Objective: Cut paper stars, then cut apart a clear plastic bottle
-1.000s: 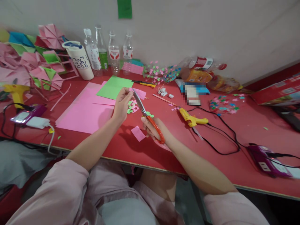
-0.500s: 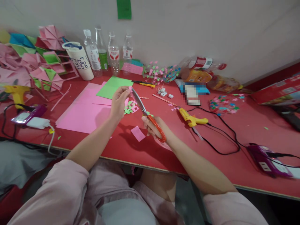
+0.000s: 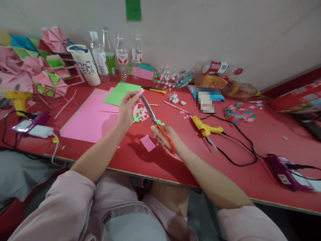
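Observation:
A small piece of pink paper (image 3: pixel 141 92) is pinched in the fingertips of my left hand (image 3: pixel 127 108). My right hand (image 3: pixel 167 136) grips the orange handles of a pair of scissors (image 3: pixel 151 115), whose tips point up and left to the pink piece. How far the blades are parted I cannot tell. Below the blades lies a pile of green and pink paper stars (image 3: pixel 140 115). A pink paper square (image 3: pixel 147 143) with faint marks rests on the red table left of my right hand.
Pink sheets (image 3: pixel 85 115) and a green sheet (image 3: pixel 121 93) lie to the left. A yellow glue gun (image 3: pixel 205 127) with a black cord is at right. Clear bottles (image 3: pixel 122 58) and a cream tumbler (image 3: pixel 85 67) stand by the wall. A utility knife (image 3: pixel 156 90) lies behind my hands.
The scissors' handles have drawn a little closer together, and the pink piece has turned slightly in my left fingertips. Both arms stay almost where they were.

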`<state>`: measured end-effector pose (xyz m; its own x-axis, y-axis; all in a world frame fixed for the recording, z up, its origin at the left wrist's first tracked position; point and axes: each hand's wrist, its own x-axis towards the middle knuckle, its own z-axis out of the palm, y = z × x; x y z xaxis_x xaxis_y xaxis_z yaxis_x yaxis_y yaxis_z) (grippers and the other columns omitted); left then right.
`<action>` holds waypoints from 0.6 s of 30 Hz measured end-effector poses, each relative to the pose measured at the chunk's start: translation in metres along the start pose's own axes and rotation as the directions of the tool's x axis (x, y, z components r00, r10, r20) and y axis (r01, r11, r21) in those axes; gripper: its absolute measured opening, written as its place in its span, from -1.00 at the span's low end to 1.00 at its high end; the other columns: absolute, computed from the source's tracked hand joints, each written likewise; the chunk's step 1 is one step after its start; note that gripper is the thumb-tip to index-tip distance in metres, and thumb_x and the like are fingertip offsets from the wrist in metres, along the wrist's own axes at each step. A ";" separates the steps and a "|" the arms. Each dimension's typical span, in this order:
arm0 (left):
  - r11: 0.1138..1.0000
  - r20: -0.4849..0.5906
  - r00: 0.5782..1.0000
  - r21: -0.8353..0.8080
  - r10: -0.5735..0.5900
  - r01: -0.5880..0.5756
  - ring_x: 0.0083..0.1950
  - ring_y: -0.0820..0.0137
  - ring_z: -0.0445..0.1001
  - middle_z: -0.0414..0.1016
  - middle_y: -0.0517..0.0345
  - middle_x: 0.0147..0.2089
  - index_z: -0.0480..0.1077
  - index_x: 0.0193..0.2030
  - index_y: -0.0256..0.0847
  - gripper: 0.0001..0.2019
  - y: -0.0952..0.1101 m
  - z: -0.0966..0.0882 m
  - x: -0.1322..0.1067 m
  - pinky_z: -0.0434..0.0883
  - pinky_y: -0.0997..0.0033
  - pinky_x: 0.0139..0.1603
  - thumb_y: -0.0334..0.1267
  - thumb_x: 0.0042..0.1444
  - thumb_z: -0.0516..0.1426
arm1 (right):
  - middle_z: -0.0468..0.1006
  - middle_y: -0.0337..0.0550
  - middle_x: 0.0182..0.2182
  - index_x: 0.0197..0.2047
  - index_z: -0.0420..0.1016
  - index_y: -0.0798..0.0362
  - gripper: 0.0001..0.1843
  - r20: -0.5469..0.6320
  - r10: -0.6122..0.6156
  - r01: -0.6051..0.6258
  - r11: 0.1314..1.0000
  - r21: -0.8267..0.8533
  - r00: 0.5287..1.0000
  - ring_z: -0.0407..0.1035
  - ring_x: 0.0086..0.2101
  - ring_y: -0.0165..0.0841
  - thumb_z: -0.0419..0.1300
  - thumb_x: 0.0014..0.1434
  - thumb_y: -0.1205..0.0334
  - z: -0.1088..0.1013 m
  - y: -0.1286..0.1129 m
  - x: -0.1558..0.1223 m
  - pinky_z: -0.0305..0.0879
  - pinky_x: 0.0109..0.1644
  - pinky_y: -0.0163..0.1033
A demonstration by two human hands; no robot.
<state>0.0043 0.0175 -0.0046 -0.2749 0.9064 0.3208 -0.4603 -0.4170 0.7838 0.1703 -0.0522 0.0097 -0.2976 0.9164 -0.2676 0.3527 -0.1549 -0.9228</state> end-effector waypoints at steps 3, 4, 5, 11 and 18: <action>1.000 -0.012 1.000 0.014 0.022 -0.022 -0.29 0.53 0.40 0.46 0.22 -0.28 0.38 -0.45 -0.17 -0.90 0.001 0.000 0.001 0.35 0.46 -0.18 -0.26 0.01 0.22 | 0.11 -0.44 -0.84 -0.57 0.21 0.01 -0.48 0.006 0.024 -0.024 0.999 -0.038 1.000 0.13 -0.79 -0.52 0.20 0.06 -0.25 -0.003 -0.003 0.000 0.13 -0.70 -0.38; 0.999 -0.014 0.999 0.026 0.035 -0.034 -0.28 0.53 0.40 0.46 0.22 -0.27 0.36 -0.46 -0.17 -0.89 0.002 -0.001 0.001 0.35 0.47 -0.19 -0.26 0.01 0.21 | 0.11 -0.44 -0.84 -0.57 0.23 0.02 -0.49 0.011 0.018 -0.017 0.998 -0.055 1.000 0.13 -0.79 -0.52 0.19 0.07 -0.24 -0.004 -0.004 0.000 0.13 -0.70 -0.38; 0.998 -0.015 0.999 0.045 0.048 -0.048 -0.28 0.53 0.40 0.46 0.22 -0.26 0.35 -0.47 -0.17 -0.88 0.002 -0.001 0.001 0.35 0.47 -0.19 -0.27 0.01 0.21 | 0.12 -0.43 -0.84 -0.57 0.24 0.02 -0.49 0.018 0.006 -0.004 0.997 -0.073 1.000 0.13 -0.78 -0.52 0.19 0.08 -0.23 -0.005 -0.005 0.000 0.13 -0.70 -0.38; 0.974 0.022 0.992 0.192 0.122 -0.124 -0.26 0.52 0.37 0.43 0.19 -0.26 0.37 -0.48 -0.18 -0.90 0.007 -0.006 0.004 0.35 0.46 -0.15 -0.32 0.02 0.18 | 0.12 -0.44 -0.85 -0.56 0.27 0.04 -0.48 0.049 -0.040 0.044 0.994 -0.096 0.998 0.07 -0.80 -0.55 0.18 0.07 -0.26 -0.009 -0.006 -0.001 0.24 -0.62 -0.36; 0.982 0.069 0.994 0.160 0.090 -0.100 -0.28 0.51 0.36 0.41 0.20 -0.30 0.35 -0.51 -0.19 -0.90 0.009 -0.005 0.004 0.35 0.45 -0.18 -0.35 0.00 0.16 | 0.14 -0.43 -0.84 -0.56 0.29 0.02 -0.52 0.048 -0.022 0.024 0.998 -0.058 0.999 0.08 -0.78 -0.54 0.19 0.10 -0.21 -0.009 -0.002 0.001 0.25 -0.63 -0.36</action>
<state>-0.0052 0.0171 0.0010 -0.2559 0.8679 0.4258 -0.2894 -0.4890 0.8229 0.1770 -0.0478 0.0137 -0.3474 0.9008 -0.2606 0.3959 -0.1110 -0.9115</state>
